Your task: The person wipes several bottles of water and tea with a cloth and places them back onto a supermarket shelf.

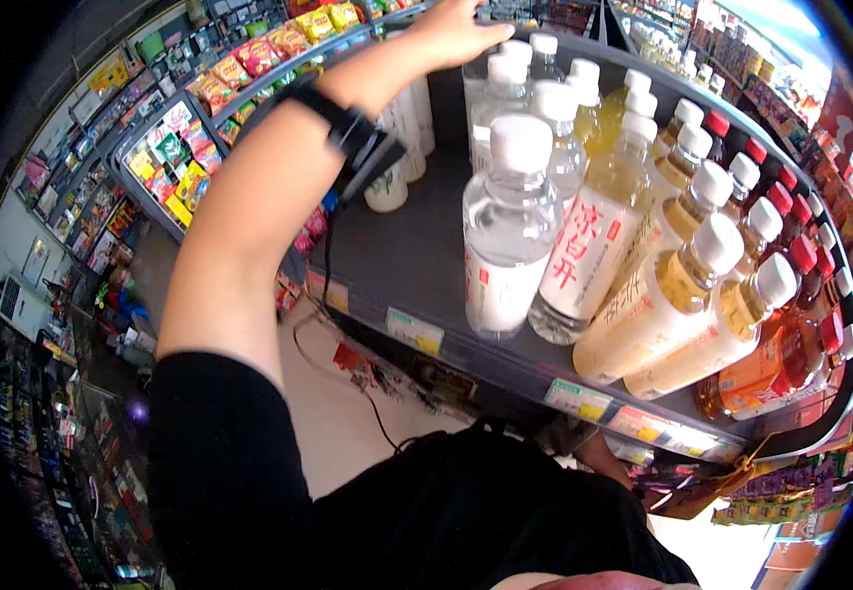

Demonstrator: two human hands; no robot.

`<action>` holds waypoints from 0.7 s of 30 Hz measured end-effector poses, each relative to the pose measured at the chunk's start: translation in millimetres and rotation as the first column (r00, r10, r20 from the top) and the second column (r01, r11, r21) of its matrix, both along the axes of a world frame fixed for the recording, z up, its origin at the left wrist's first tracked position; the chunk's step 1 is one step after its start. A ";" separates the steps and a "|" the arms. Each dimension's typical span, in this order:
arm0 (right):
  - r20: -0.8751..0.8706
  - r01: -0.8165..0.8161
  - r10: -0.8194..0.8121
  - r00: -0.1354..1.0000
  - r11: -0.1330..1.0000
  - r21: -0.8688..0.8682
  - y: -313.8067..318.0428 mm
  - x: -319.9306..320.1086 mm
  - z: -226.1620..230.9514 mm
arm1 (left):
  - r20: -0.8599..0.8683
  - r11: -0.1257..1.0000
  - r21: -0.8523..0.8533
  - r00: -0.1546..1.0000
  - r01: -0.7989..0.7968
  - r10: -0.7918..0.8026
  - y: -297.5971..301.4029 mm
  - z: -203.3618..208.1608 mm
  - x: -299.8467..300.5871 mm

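My left arm reaches up across a dark display shelf (377,251), with a black device strapped to the wrist. My left hand (454,35) is at the far edge of the shelf, behind the bottles; its thumb and a finger are apart, and the top edge cuts part of it off. Nearest to it are white-capped bottles (508,74). Closer stands a clear water bottle (510,231) with a white cap. To its right are pale drink bottles (654,305). My right forearm (601,458) shows partly below the shelf front; its hand is hidden.
White bottles (387,189) stand at the shelf's left end. Red-capped bottles (775,364) fill the right end, inside a curved rim (820,428). Price tags (414,330) line the front edge. Snack bags (254,57) sit on racks at far left. A cable (377,413) hangs below.
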State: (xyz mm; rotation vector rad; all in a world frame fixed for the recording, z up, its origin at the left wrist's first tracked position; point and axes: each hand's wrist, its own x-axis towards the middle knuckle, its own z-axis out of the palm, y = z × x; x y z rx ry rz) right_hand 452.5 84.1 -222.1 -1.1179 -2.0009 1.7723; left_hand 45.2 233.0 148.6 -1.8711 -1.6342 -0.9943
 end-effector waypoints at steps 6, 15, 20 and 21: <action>0.035 0.089 -0.085 0.996 0.990 -0.106 -20.2 -17.1 43.1 | -0.347 0.916 -0.399 0.932 -0.043 -0.108 92.9 -19.4 -129.6; -0.033 0.021 -0.014 0.999 0.978 0.208 0.5 -2.6 -10.8 | -0.471 0.970 -0.098 0.869 -0.223 0.152 19.4 4.2 -77.2; -0.155 0.107 -0.072 0.985 0.967 0.231 -3.6 2.3 -6.7 | 0.056 0.970 -0.143 0.977 -0.196 0.205 -61.9 10.2 4.6; -0.146 0.129 -0.082 0.986 0.928 0.349 -4.4 3.6 -10.4 | 0.013 0.950 -0.205 0.970 -0.234 0.241 -72.1 15.3 10.4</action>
